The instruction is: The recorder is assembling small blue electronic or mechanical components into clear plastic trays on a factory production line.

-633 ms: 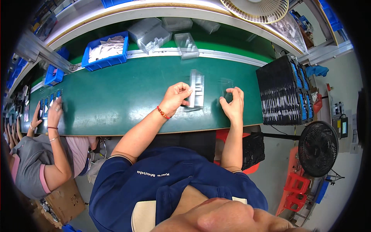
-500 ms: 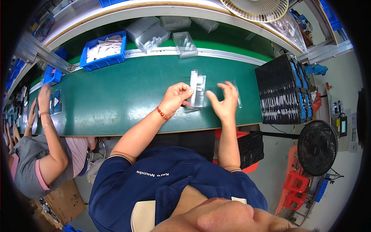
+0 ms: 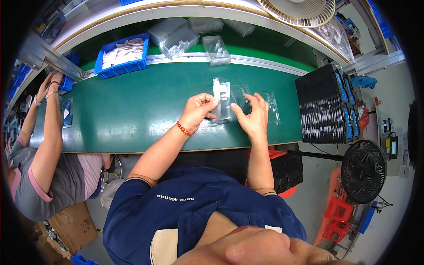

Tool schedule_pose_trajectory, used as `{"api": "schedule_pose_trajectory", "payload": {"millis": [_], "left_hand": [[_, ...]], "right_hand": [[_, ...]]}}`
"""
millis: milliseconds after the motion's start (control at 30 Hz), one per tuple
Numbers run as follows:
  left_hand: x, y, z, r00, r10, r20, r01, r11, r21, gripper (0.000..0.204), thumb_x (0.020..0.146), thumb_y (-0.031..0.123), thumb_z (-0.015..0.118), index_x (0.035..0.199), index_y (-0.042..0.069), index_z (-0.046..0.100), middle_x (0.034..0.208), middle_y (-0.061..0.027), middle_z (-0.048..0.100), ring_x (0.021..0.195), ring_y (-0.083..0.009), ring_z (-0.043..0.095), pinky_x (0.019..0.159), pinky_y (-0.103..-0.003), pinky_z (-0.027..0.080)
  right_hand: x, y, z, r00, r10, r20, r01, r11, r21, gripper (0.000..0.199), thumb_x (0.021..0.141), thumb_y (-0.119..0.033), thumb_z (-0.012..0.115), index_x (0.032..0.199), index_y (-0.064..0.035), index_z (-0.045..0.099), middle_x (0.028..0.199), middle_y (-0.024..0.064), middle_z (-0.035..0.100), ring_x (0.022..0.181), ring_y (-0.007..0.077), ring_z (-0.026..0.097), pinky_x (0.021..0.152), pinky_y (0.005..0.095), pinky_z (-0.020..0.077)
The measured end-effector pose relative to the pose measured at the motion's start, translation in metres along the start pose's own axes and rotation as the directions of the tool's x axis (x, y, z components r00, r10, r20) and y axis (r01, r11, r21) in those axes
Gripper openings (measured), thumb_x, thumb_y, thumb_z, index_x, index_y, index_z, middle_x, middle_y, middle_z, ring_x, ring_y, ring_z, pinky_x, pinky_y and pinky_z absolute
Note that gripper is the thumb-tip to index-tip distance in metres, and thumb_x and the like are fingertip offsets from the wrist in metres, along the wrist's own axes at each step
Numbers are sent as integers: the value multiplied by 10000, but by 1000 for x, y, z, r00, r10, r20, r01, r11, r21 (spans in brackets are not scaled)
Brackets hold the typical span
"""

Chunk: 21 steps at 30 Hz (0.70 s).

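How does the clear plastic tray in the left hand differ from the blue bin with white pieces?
The clear plastic tray is see-through, whereas the blue bin is opaque. The tray is narrow; the bin is wider. The left hand holds the tray, while no hand touches the bin.

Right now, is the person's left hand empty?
No, the left hand pinches a clear molded plastic tray along its left edge.

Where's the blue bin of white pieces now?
In the head view, the blue bin sits upper left, at the far edge of the green table, left of the clear boxes.
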State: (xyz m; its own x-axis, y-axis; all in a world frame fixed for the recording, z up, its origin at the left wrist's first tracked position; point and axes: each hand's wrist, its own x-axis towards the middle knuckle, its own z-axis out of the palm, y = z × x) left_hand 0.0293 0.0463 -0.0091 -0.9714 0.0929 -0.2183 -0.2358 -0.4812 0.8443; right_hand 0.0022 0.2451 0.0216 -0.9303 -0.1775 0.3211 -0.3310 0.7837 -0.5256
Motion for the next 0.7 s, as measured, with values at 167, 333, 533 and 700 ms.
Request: {"api": "schedule_pose_trajectory", "payload": {"millis": [167,333,533,700], "left_hand": [[-1,-1,-2,998,50,24,-48,998,-46,87,892,119,656,908,38,630,855,-14,630,758,-93,607,616,-255,564],[-6,0,-15,999,38,-1,-38,996,-78,88,891,117,657,905,34,631,842,-16,627,751,-97,607,618,-265,567],[-11,9,-28,997,61,-41,-66,989,-134,86,888,113,661,883,31,636,818,-29,630,735,-100,610,623,-270,566],[-11,9,-34,991,112,70,-99,980,-171,68,883,95,666,883,31,642,829,-40,655,744,-105,625,682,-239,529]], "right_hand": [[0,-30,20,978,108,180,-189,831,523,600,707,-342,810,1134,15,585,1103,171,628,887,252,626,709,336,521],[0,-23,30,963,138,232,-262,688,677,591,702,-328,809,1132,11,585,1074,156,647,877,221,628,674,305,524],[-2,-45,14,967,-213,-138,206,977,-62,546,688,-333,818,1091,-22,622,1083,166,622,964,291,593,832,355,489],[0,-55,40,977,23,211,-141,815,561,606,711,-334,819,1134,6,550,1100,170,613,884,277,621,774,369,521]]}}
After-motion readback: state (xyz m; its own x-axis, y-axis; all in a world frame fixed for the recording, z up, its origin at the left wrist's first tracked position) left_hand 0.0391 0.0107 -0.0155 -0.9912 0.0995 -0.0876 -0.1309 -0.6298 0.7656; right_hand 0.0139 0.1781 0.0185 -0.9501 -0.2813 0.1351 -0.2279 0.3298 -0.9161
